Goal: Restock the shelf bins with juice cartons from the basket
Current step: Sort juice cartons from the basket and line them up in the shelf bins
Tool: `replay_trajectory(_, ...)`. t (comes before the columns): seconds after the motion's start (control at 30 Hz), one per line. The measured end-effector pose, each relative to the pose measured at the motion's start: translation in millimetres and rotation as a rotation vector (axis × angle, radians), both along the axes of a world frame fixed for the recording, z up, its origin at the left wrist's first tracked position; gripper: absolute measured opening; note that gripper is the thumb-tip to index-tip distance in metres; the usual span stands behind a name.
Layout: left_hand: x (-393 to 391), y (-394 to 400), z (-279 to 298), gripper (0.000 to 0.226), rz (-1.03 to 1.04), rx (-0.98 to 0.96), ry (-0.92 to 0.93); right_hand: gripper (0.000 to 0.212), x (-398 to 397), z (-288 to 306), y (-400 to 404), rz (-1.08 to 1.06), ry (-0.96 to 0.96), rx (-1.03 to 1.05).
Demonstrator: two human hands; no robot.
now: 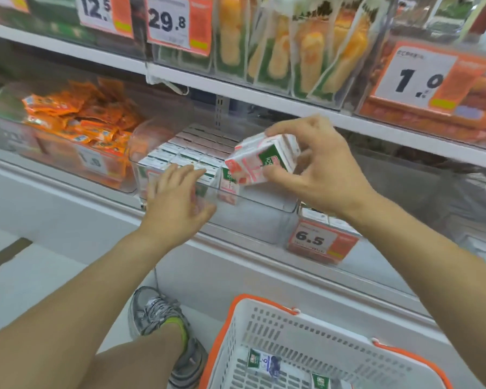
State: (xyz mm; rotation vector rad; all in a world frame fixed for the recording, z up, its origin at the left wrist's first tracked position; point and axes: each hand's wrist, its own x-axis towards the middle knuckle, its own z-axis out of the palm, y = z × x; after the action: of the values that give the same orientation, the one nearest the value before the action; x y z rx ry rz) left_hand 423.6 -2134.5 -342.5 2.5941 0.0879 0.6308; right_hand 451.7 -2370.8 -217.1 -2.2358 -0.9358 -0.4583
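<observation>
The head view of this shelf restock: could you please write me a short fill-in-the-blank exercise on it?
1. The right hand grips a pink-and-white juice carton above the clear plastic ____.
2. The left hand rests open on the bin's ____ wall.
3. The white basket has ____ handles.

Missing words: bin; front; orange

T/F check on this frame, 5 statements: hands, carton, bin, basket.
1. The right hand holds a pink-and-white juice carton above the clear plastic shelf bin. True.
2. The left hand grips a second carton. False: its fingers lie straight against the bin's front and the packed cartons.
3. The held carton stands upright. False: it is tilted.
4. The white basket with orange rim is empty. False: a few cartons lie in it.
5. The bin of orange sachets sits left of the carton bin. True.
</observation>
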Motion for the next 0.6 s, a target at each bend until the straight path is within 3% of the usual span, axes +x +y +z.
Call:
replay_trajectory(0.1,6.6,-0.1,-16.7,0.067,0.037,0.011,-0.055,0.049,29.0,11.8,23.9,-0.030,-0.119,-0.357)
replay_trajectory(0.27,13.8,-2.0,-24.3,0.047,0.081,-0.004,-0.203,0.049,67.4,-2.1,62.7,0.021,0.020,-0.683)
replay_trajectory(0.37,13.4,-3.3,-23.4,0.046,0.092,-0.001,-0.213,0.052,82.2,-19.3,73.3,0.081,0.155,-0.674)
replay_trajectory(0.5,13.9,-3.0,-21.2,0.044,0.098,-0.033,-0.177,0.053,88.9,-40.0,75.6,0.105,0.349,-0.458)
replay_trajectory(0.6,13.6,-3.7,-20.8,0.043,0.112,-0.030,-0.170,0.026,80.4,-57.8,72.8,0.090,0.337,-0.357)
